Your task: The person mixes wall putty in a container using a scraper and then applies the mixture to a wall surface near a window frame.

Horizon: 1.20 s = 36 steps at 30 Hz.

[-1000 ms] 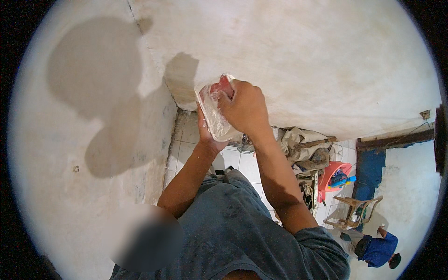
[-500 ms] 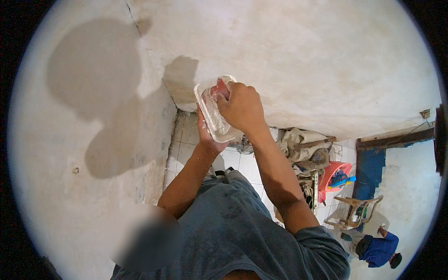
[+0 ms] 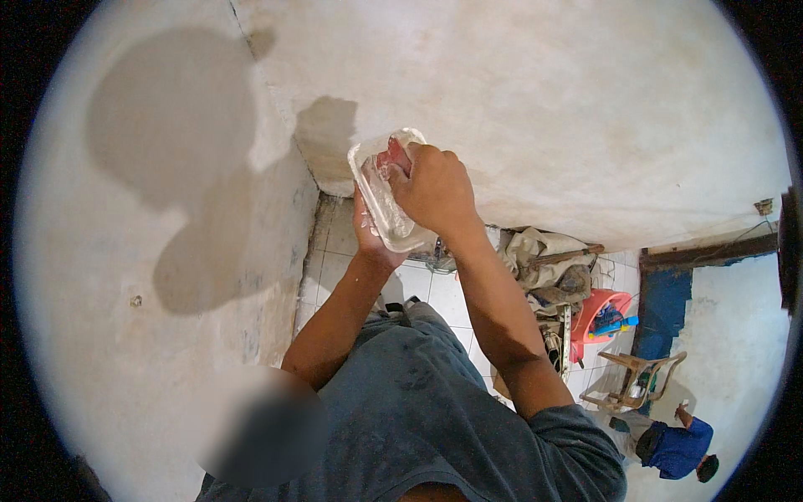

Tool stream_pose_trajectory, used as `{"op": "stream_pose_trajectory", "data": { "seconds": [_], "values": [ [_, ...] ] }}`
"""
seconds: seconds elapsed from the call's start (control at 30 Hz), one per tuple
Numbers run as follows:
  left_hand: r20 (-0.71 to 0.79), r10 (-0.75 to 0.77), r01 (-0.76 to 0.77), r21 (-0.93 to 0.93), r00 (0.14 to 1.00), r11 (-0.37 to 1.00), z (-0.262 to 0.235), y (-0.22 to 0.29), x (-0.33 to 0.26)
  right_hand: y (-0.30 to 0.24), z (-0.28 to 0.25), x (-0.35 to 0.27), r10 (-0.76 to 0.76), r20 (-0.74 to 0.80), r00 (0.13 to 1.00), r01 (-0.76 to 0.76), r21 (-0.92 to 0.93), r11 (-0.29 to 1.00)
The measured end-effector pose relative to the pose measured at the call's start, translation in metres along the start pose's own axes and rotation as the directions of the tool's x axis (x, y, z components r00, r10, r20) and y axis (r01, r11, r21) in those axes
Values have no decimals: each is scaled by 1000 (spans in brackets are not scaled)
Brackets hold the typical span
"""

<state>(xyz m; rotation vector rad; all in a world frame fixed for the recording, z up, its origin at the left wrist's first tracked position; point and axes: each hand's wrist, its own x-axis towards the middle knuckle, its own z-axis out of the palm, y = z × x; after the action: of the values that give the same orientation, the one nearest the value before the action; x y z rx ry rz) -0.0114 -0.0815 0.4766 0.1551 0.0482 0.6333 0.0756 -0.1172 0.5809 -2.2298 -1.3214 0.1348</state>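
My left hand [image 3: 368, 233] holds a shallow, see-through plastic tray [image 3: 386, 219] from beneath and along its left side. White paste is smeared over the tray's inside and rim. My right hand [image 3: 441, 188] is closed over the tray's right side, pinching a flat red piece [image 3: 395, 152] like a small scraper, spotted with white. The red piece sits inside the far half of the tray; its gripped end is hidden by my fingers, and whether it touches the bottom I cannot tell. White flecks stick to my left fingers.
Pale plastered walls [image 3: 535, 109] meet in a corner ahead and left. On the white tiled floor [image 3: 447, 293] lie crumpled cloth sacks [image 3: 544, 251], with a pink basin [image 3: 595, 314] and a wooden chair [image 3: 636, 376] beyond. Another person in a blue shirt [image 3: 679, 448] stands by the right wall.
The tray and both hands have shifted very slightly upward in the picture. My grip on the tray and on the red piece looks the same.
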Motion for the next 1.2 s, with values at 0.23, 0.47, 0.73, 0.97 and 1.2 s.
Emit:
{"op": "stream_pose_trajectory", "data": {
  "seconds": [0.23,0.47,0.73,0.97,1.2],
  "values": [
    [-37,-5,4,-35,999,999,-1,5,4,0,-6,3,-28,-26,999,27,-10,1000],
    [-12,-9,10,12,1000,1000,2,0,1,1,-13,-1,16,-30,999,-15,39,999],
    [-26,3,-1,64,1000,998,4,2,0,6,-16,-2,29,-10,1000,-30,-35,999],
    [-26,-50,50,6,998,999,0,3,-1,10,-16,-2,55,-50,997,-56,-9,998],
    [-6,-14,14,59,1000,998,-9,5,-2,17,-16,1,96,-54,994,-97,-20,995]
  ]
}}
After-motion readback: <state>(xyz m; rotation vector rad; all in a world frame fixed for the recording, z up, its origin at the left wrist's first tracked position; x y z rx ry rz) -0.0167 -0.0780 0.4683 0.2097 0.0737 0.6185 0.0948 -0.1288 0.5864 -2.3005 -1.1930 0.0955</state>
